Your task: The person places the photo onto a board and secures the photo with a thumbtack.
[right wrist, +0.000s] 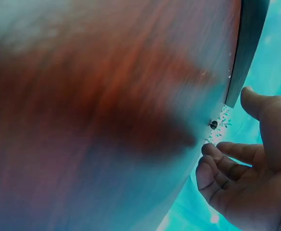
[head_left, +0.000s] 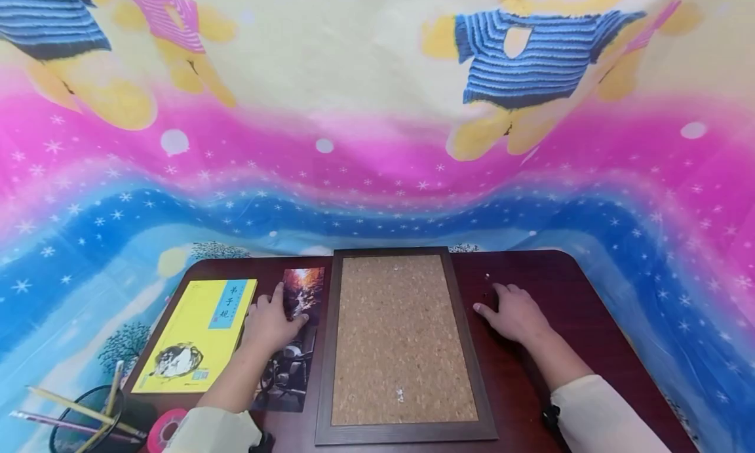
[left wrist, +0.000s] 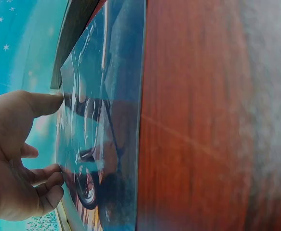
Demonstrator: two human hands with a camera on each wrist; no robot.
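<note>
My left hand (head_left: 267, 323) is at the left side of the table, its spread fingers over or on two photo prints. The upper print (head_left: 304, 290) has an orange forest stream; the lower one (head_left: 287, 381), partly under my wrist, pictures a motorcycle. In the left wrist view, thumb and fingertips meet the edge of the motorcycle print (left wrist: 106, 120), pinching nothing visible. Right of a framed cork board (head_left: 404, 338), my right hand (head_left: 519, 314) rests palm down, fingers loosely bent. Near its fingertips lie tiny pieces (head_left: 486, 277), too small to identify; the right wrist view has a dark round one (right wrist: 214, 124).
A yellow book (head_left: 194, 335) lies at the left. In the front left corner stand a black mesh cup (head_left: 77, 427) with several pencils and a pink roll of tape (head_left: 165, 430). A patterned curtain (head_left: 377, 145) hangs behind the dark red table (head_left: 578, 309). A small whitish mark (head_left: 400, 395) is on the cork.
</note>
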